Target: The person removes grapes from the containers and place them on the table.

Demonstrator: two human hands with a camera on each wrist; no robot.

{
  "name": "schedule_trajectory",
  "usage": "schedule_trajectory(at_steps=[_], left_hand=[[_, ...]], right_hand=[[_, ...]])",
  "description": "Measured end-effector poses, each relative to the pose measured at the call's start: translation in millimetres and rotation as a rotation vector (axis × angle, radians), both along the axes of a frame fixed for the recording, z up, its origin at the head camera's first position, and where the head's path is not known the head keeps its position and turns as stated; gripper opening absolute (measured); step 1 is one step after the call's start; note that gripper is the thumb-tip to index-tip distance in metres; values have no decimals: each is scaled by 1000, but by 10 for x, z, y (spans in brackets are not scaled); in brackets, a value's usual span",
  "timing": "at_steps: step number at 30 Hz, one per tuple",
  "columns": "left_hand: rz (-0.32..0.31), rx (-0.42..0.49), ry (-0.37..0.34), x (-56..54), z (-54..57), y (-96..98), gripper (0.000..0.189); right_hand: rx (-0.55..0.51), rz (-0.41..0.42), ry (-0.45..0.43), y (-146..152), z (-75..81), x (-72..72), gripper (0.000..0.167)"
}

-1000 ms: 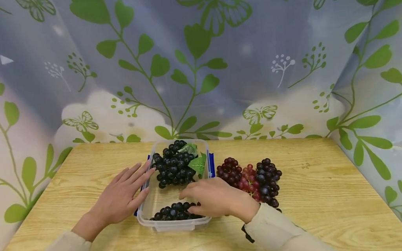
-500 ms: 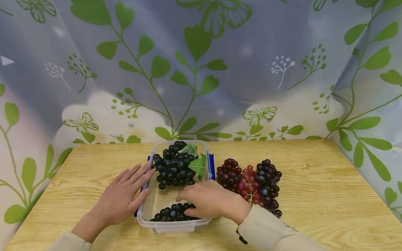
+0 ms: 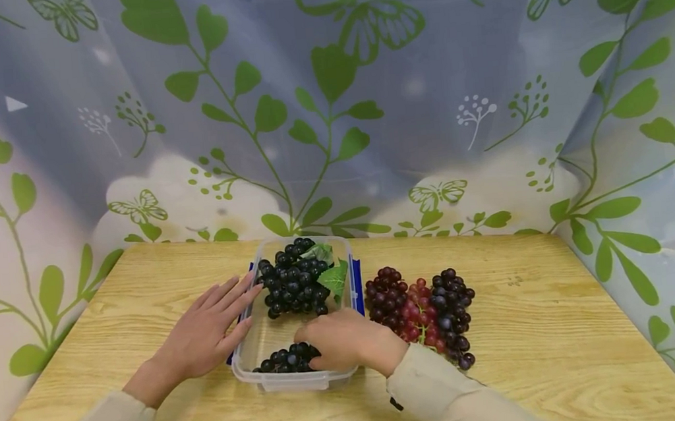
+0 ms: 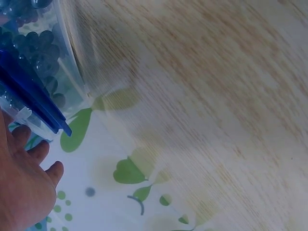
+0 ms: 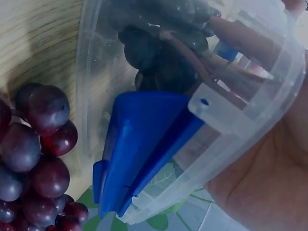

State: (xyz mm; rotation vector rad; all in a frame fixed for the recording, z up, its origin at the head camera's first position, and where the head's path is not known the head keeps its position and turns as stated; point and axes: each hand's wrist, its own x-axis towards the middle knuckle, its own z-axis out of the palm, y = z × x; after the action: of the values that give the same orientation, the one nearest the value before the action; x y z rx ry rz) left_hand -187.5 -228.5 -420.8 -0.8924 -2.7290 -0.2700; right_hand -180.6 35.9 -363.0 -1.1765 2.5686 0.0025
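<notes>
A clear plastic food container (image 3: 294,380) with blue side latches stands lidless on the table. In its far half lies a bunch of black grapes (image 3: 292,280) with green leaves (image 3: 335,278). Another, smaller-looking bunch of black grapes (image 3: 284,360) lies along the near wall. My left hand (image 3: 204,336) rests on the left rim, fingers straight and pointing away from me. Over the right rim reaches my right hand (image 3: 344,342), its curled fingers and thumb gripping the near bunch's right end, which it partly hides. Through the wall, the right wrist view shows fingers against these dark grapes (image 5: 166,62).
Right of the container, three bunches lie side by side: dark red grapes (image 3: 386,296), lighter red grapes (image 3: 418,310) and purple-black grapes (image 3: 452,307). A blue latch (image 5: 144,139) hangs out from the container's right side. A patterned curtain (image 3: 332,138) encloses the wooden table (image 3: 537,327).
My right hand has shifted left and slightly down inside the container, covering more of the near black grapes. The left hand stays on the rim.
</notes>
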Motion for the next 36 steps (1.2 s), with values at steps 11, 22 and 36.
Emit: schedule_trajectory(at_steps=[11, 22, 36], left_hand=[[-7, 20, -1, 1, -22, 4, 55], [7, 26, -28, -1, -17, -3, 55], [0, 30, -9, -12, -37, 7, 55]], right_hand=[[63, -81, -21, -128, -87, -48, 37], [45, -92, 86, -201, -172, -26, 32], [-61, -75, 127, -122, -140, 1, 25]])
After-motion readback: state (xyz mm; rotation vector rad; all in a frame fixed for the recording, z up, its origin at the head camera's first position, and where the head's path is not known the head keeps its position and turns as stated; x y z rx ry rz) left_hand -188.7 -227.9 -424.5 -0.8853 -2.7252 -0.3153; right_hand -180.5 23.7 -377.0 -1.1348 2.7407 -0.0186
